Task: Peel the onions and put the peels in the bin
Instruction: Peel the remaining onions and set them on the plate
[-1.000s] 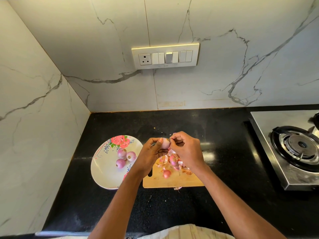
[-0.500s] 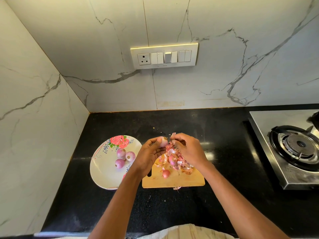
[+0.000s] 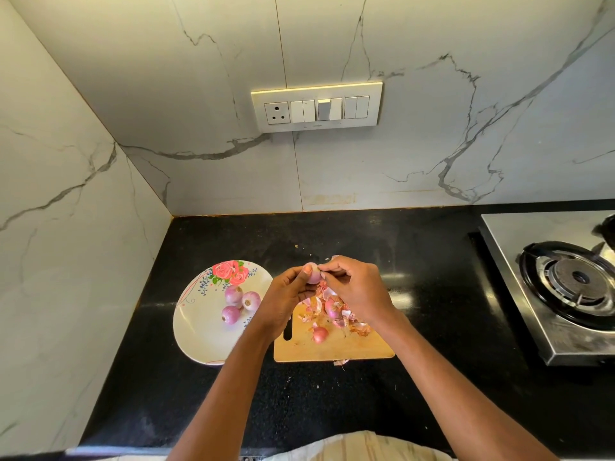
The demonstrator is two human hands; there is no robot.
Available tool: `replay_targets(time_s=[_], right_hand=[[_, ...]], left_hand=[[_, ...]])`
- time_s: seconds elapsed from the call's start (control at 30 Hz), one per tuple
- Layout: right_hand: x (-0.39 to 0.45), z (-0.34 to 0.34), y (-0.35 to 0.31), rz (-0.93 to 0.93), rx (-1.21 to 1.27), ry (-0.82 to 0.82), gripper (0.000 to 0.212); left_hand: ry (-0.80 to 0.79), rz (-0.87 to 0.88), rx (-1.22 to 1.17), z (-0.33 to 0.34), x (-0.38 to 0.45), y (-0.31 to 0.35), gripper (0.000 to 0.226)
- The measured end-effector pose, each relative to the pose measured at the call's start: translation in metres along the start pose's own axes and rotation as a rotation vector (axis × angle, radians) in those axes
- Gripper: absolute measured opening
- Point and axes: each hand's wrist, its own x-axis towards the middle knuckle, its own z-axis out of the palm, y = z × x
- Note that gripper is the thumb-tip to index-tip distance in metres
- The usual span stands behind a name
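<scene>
The black counter [image 3: 366, 394] carries a steel stove [image 3: 545, 294] at my right, a wooden cutting board [image 3: 349, 347] before me and a floral plate [image 3: 199, 327] at my left (three onions [image 3: 240, 302] sit on it). Above the board's far edge my left hand [image 3: 284, 299] grips a small onion [image 3: 312, 272], thumb on top. My right hand [image 3: 357, 287] pinches at its skin; loose peels [image 3: 336, 311] lie heaped on the board below.
</scene>
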Motion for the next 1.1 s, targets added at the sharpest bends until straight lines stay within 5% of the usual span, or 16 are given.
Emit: replay_targets(time_s=[0.2,0.4,0.7,0.93,1.1], right_hand=[[-0.004,0.005,0.001,0.045,-0.05,0.085,0.017],[0.0,0.002,0.008,0.127,-0.061,0.0,0.012],[-0.004,-0.002,0.014,0.198,-0.147,-0.193,0.034],[0.004,-0.001,0.004,0.175,-0.016,-0.122,0.016],[0.008,0.001,-0.005,0.178,0.097,-0.068,0.021]], left_hand=[[-0.014,0.002,0.079,0.004,0.002,-0.007,0.031],[0.025,-0.057,-0.067,-0.002,0.001,-0.009,0.032],[0.055,-0.054,-0.121,-0.004,0.004,-0.01,0.023],[0.077,-0.037,-0.099,-0.004,0.005,-0.007,0.022],[0.07,0.002,-0.039,0.0,0.006,-0.007,0.026]])
